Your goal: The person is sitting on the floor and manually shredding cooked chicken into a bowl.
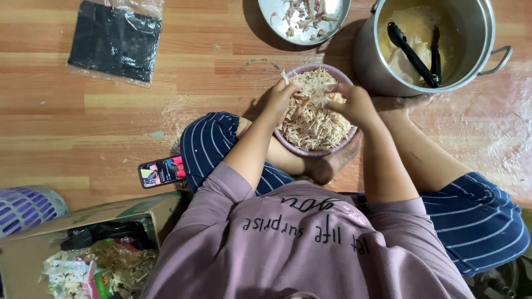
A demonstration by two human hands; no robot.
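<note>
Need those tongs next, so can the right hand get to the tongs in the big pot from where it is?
Probably yes. The right hand is at the bowl of shredded meat, the pot stands uncovered just beyond it, and the tongs lie in the open with nothing between.

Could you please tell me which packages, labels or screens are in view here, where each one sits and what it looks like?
Phone: on the wooden floor beside the person's striped knee, a small rectangle, its lit screen showing pink and dark patches.
Plastic package: flat on the floor at the upper left, clear wrap around a black rectangle.
Cardboard box: lower left corner, brown, open, holding crumpled wrappers in white, green and red.
</note>
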